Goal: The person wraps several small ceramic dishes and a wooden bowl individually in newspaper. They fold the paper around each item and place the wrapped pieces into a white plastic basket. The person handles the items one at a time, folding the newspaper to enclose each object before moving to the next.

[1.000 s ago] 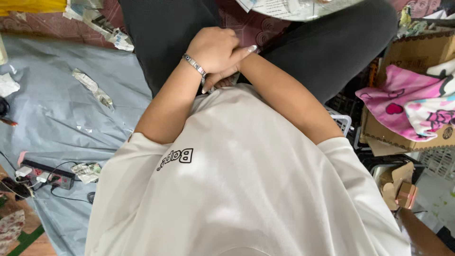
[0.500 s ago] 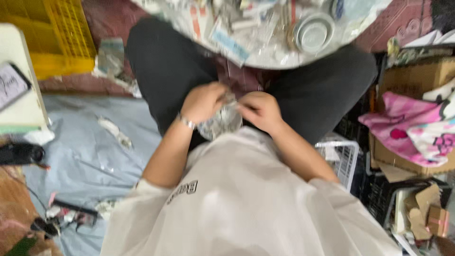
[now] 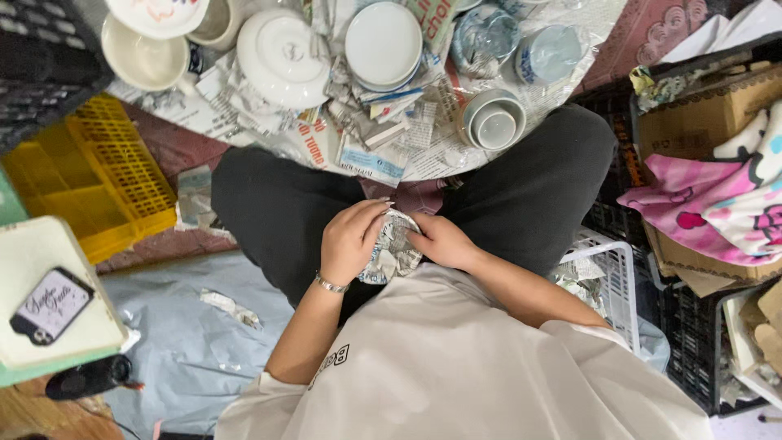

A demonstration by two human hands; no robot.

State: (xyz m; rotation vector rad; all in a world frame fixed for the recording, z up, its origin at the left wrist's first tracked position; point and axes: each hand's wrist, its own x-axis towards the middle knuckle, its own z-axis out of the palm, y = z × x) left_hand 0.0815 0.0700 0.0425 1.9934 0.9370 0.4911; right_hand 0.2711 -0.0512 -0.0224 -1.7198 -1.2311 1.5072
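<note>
Cluttered floor seen from above, with a grey-blue sheet (image 3: 191, 342) at lower left, a yellow plastic crate (image 3: 102, 175) at left and a spread of newspaper (image 3: 366, 155) ahead of the seated person's crossed legs. On the newspaper stand white ceramic dishes: an upturned plate (image 3: 283, 55), a stack of small plates (image 3: 383, 42), nested small bowls (image 3: 493, 121) and a cream cup (image 3: 140, 57). In the lap, against the hem of the white shirt, lies a newspaper-wrapped item (image 3: 393, 248), held between both hands. The left hand (image 3: 352, 240), with a metal bracelet (image 3: 330, 284) at its wrist, cups the bundle's left side, fingers curled close together over the paper. The right hand (image 3: 440, 240) presses the right side, fingers together and bent onto the wrapping. At right, a pink patterned cloth (image 3: 717, 204) fills a cardboard box (image 3: 692, 122), beside a white wire basket (image 3: 615, 281)
</note>
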